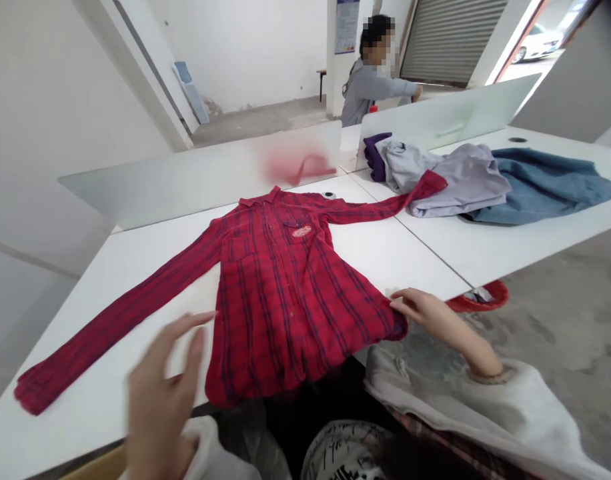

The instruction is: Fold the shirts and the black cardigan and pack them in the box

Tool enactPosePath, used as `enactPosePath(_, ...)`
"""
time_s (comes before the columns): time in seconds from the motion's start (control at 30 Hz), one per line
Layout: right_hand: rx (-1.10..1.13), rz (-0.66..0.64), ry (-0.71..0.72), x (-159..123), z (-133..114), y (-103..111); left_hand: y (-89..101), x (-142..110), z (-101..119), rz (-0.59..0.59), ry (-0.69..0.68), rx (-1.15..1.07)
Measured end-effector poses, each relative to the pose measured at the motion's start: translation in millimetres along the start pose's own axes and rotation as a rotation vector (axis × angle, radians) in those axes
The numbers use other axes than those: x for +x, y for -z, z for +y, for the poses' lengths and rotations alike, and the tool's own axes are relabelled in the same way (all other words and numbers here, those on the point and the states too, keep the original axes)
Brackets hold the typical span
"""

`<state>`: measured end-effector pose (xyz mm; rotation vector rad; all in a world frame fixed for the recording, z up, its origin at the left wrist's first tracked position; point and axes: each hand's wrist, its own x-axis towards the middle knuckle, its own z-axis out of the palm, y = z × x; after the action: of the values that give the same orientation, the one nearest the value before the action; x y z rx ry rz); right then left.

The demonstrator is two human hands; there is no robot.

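Observation:
A red plaid long-sleeved shirt (pixel 280 287) lies spread front up on a white table (pixel 385 253), collar pointing away from me. One sleeve stretches to the lower left. The other reaches right and its cuff rests on a grey garment (pixel 460 183). My right hand (pixel 425 317) is at the hem's right corner, its fingers pinching the cloth. Motion-blurred, my left hand (pixel 160 393) hovers with fingers apart beside the shirt's lower left side, holding nothing. White sleeves cover both my forearms.
A blue denim garment (pixel 540 187) and a purple cloth (pixel 375 157) lie on the table beyond. Frosted glass dividers (pixel 185 177) stand along the far edge. A co-worker (pixel 373 87) stands behind them. A red basin (pixel 478 297) and a white bucket (pixel 345 453) sit below the table edge.

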<state>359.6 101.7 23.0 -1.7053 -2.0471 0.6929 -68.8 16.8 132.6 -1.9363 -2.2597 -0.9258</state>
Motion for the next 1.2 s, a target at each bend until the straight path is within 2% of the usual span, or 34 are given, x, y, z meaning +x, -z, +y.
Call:
enactPosePath(0.07, 0.025, 0.056, 0.04, -10, -7, -11, -46.4, -2, 20, -0.169, -0.199, -0.113)
enactPosePath(0.17, 0.163, 0.078, -0.067, -28, -20, -21, -104.2, -18, 50, -0.315, -0.439, -0.117)
enactPosePath(0.23, 0.295, -0.085, -0.144, -40, -25, -20, -130.6, -36, 73, -0.332, -0.546, -0.103)
enactPosePath(0.3, 0.294, -0.284, -0.122, -46, -28, -12, -151.1, -55, 98, -0.356, -0.65, -0.138)
enactPosePath(0.33, 0.224, -0.322, -0.09, -45, -29, -6, -160.6, -63, 111, -0.368, -0.698, -0.154)
enactPosePath(0.37, 0.126, -0.297, -0.059, -39, -30, 1, -170.1, -70, 123, -0.372, -0.745, -0.155)
enactPosePath(0.43, -0.086, -0.114, -0.002, -16, -34, 16, -189.3, -80, 142, -0.359, -0.813, -0.115)
enactPosePath(0.5, -0.226, 0.051, 0.108, 24, -43, 25, -207.5, -85, 154, -0.324, -0.835, -0.039)
enactPosePath(0.53, -0.267, 0.081, 0.197, 48, -49, 26, -215.6, -86, 157, -0.301, -0.837, -0.001)
enactPosePath(0.6, -0.313, 0.051, 0.421, 101, -62, 17, -229.1, -88, 158, -0.243, -0.836, 0.061)
enactPosePath(0.63, -0.343, 0.022, 0.508, 128, -69, 8, -234.1, -89, 157, -0.207, -0.842, 0.079)
enactPosePath(0.67, -0.379, 0.014, 0.532, 153, -75, -4, -237.8, -90, 156, -0.173, -0.85, 0.089)
enactPosePath(0.73, -0.431, 0.025, 0.502, 197, -85, -29, -241.2, -93, 154, -0.135, -0.867, 0.099)
enactPosePath(0.83, -0.452, -0.005, 0.375, 243, -90, -61, -239.4, -95, 153, -0.164, -0.871, 0.12)
enactPosePath(0.93, -0.44, -0.073, 0.257, 273, -83, -75, -235.2, -94, 154, -0.201, -0.875, 0.147)
enactPosePath(1.03, -0.449, -0.108, 0.236, 293, -74, -76, -227.5, -89, 156, -0.247, -0.89, 0.147)
enactPosePath(1.2, -0.486, -0.115, 0.232, 310, -63, -74, -196.5, -72, 147, -0.436, -0.883, -0.068)
